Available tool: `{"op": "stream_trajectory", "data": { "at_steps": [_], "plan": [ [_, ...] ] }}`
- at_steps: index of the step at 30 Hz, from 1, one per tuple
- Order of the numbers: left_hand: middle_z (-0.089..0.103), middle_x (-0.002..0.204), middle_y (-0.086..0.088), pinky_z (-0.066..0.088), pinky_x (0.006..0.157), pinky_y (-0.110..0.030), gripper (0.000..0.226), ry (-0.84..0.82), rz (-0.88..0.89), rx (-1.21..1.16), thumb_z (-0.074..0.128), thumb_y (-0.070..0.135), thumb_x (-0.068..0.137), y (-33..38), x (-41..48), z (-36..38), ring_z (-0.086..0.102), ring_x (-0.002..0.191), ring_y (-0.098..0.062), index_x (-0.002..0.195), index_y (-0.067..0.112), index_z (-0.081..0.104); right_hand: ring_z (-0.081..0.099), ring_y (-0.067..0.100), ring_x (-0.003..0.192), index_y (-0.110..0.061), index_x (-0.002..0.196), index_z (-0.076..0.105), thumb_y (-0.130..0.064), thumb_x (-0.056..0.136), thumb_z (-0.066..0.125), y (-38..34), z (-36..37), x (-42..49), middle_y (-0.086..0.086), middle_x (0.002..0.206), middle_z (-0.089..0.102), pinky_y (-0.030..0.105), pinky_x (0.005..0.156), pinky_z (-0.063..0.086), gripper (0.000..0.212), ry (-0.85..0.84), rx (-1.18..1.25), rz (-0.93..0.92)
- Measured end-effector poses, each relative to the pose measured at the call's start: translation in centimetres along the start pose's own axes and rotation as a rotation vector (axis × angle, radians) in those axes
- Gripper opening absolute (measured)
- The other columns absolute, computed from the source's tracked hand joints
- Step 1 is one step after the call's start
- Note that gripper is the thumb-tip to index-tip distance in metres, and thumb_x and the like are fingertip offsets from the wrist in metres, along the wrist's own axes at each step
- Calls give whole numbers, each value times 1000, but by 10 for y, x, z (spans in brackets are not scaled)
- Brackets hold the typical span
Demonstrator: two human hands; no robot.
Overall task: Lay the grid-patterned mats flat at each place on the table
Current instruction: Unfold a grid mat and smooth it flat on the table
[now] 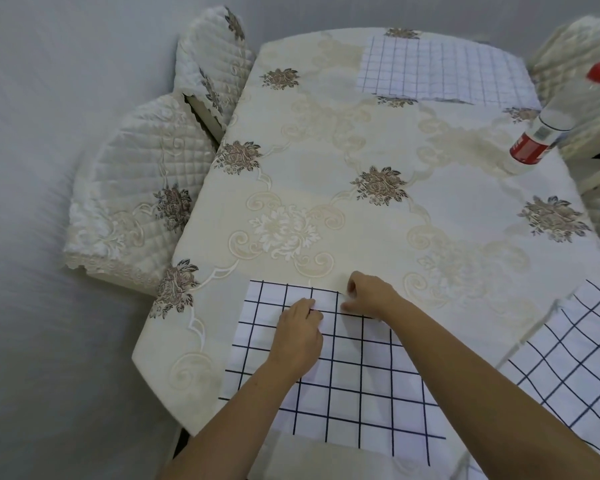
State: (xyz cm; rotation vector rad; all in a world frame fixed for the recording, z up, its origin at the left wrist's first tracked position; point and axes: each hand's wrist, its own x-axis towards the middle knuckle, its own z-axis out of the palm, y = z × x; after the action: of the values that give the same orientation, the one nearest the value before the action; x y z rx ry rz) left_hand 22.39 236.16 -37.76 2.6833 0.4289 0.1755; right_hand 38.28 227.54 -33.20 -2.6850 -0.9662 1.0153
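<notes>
From the head view, the near mat [347,372] lies at the bottom middle of the frame, at the close edge of the flowery surface [326,147]. It is white with dark lines in squares. The left hand [300,337] sits on top of the near mat with its fingers bent down. I cannot tell if its grip pinches the cloth or only presses it. The right hand [371,299] is at the mat's top edge, and its grip looks closed on that edge, thumb against fingers. The top edge is not one straight line, so I think part of the mat is not yet flat. The far mat [440,71] lies at the upper right. A third mat [575,358] hangs over the edge at the lower right and looks bumpy. A bottle [534,143] with a red cap stands at the right side. Two quilted chairs [136,202] are at the left. The mat looks thin, light and floppy, like cloth. It will likely bend and slide easily. The best place to hold it is by its corners or edges, then smooth it with flat hands.
</notes>
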Motion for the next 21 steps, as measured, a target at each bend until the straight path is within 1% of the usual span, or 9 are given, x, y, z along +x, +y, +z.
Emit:
{"op": "stream_trajectory", "data": {
  "at_steps": [3,5,8,11,13,15,17,20,21],
  "plan": [
    [67,98,-16,56,72,-38,26,14,6,-31,73,-5,55,-11,0,-4,67,87,-29,80,4,69,54,23,99,-12,109,51,-28,85,56,-11,1,5,6,112,58,31,81,40,29,22,-42,-31],
    [67,97,-16,56,72,-37,29,19,0,-31,75,-6,53,-19,-1,-8,67,86,-29,79,4,69,53,24,103,-12,108,53,-30,87,56,-21,2,9,7,115,54,32,85,41,28,43,-84,-45],
    [68,96,-16,56,72,-40,25,38,8,-22,68,-3,54,-33,-3,-15,68,87,-28,78,5,69,53,25,101,-11,106,54,-30,88,55,-38,2,15,9,114,53,31,81,40,27,35,-91,-45],
    [67,93,-13,55,71,-33,22,48,7,-61,60,2,58,-56,0,-25,62,89,-24,78,7,68,53,23,98,-8,107,56,-23,90,52,-59,2,22,10,113,58,28,74,37,23,-47,-75,-56],
    [67,94,-12,53,72,-31,22,43,-8,-61,59,4,58,-66,1,-33,59,91,-20,79,8,67,53,24,100,-5,110,58,-20,92,51,-72,1,24,12,115,59,30,78,40,24,-108,-75,-91],
    [68,97,-13,56,72,-35,23,28,-22,-39,58,6,59,-80,3,-44,66,89,-25,80,8,68,52,25,102,-3,111,57,-18,93,50,-87,1,31,13,116,58,29,80,39,24,-129,-24,-117],
    [67,99,-16,56,73,-41,23,36,-27,-19,55,5,64,-94,10,-55,67,89,-30,83,6,68,49,21,92,-3,109,56,-19,94,49,-101,0,39,12,112,58,26,75,35,23,-115,62,-128],
    [65,104,-18,54,76,-46,34,48,-55,-10,39,11,75,-110,24,-75,65,95,-33,91,3,68,44,17,86,-4,107,56,-20,94,48,-117,-2,52,8,99,54,25,73,33,22,-71,191,-112],
    [65,105,-18,53,78,-49,35,51,-68,-3,38,12,76,-116,30,-80,64,98,-34,93,3,68,44,17,86,-4,106,56,-20,94,48,-122,-2,56,5,96,51,25,72,33,21,-50,235,-101]
  ]
}}
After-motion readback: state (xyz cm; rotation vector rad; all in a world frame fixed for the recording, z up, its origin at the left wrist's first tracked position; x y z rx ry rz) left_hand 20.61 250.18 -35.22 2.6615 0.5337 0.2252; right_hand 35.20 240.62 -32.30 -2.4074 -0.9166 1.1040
